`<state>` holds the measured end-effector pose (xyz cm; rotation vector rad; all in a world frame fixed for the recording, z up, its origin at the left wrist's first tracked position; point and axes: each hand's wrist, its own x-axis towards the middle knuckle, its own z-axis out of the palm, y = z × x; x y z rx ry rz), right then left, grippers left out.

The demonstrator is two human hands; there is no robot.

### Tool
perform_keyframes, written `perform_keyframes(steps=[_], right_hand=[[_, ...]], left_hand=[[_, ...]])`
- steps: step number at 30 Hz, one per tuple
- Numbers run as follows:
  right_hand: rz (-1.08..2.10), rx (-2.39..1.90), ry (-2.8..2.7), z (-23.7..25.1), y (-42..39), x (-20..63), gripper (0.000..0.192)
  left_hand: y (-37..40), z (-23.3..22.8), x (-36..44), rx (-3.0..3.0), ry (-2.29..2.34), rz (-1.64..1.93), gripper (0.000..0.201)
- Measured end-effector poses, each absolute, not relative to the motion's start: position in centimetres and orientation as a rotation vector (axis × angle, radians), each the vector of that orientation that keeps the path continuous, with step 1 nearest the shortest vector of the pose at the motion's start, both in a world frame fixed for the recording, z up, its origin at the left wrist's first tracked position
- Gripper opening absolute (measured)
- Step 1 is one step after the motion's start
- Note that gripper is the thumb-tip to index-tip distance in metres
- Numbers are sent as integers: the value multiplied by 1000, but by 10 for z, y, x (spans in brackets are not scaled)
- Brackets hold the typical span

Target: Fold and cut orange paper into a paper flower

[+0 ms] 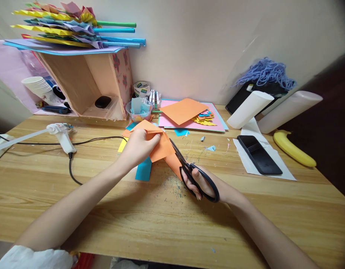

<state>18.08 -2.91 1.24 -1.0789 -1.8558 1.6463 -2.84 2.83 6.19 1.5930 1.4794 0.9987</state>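
Both hands worked mid-counter [77,194]: the left hand [139,147] pinched folded orange paper [161,147], while just right, the right hand [206,185] gripped black scissors [189,170], blades touching the paper.

Glue gun [62,135] left of banana [294,148]

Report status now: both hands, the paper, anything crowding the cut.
Left hand pinching folded orange paper sheet. Right hand in black-handled scissors, blades at the paper's edge. Blue paper strip lies beneath; nothing blocking.
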Motion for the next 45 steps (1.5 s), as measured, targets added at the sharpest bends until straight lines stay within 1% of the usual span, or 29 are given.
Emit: perform_keyframes(steps=[4, 9, 13, 18, 23, 27, 33, 39, 45], right_hand=[[1633, -1075, -1854, 13, -30, 179, 64], [1617, -1105, -1816, 16, -30, 175, 64], [1695, -1187, -1699, 21, -28, 170, 64], [1769, -1309, -1559, 28, -28, 167, 69], [1695, -1172, -1716, 20, -30, 172, 65], [1642, -1092, -1800, 14, -30, 175, 68], [1672, -1088, -1756, 16, -30, 173, 69], [1703, -1164, -1626, 22, -30, 167, 64], [1669, -1095, -1678, 15, -29, 169, 65]], left_hand=[[27, 61, -28, 1603, 1487, 972, 15], [28, 62, -28, 1592, 1469, 950, 17], [29, 62, -28, 1594, 1473, 937, 20], [30, 62, -29, 1575, 1502, 901, 25], [30, 60, -30, 1601, 1463, 892, 24], [28, 59, -30, 1618, 1436, 889, 23], [28, 57, -31, 1627, 1406, 890, 27], [27, 58, -30, 1621, 1417, 883, 27], [26, 59, -28, 1584, 1413, 911, 27]])
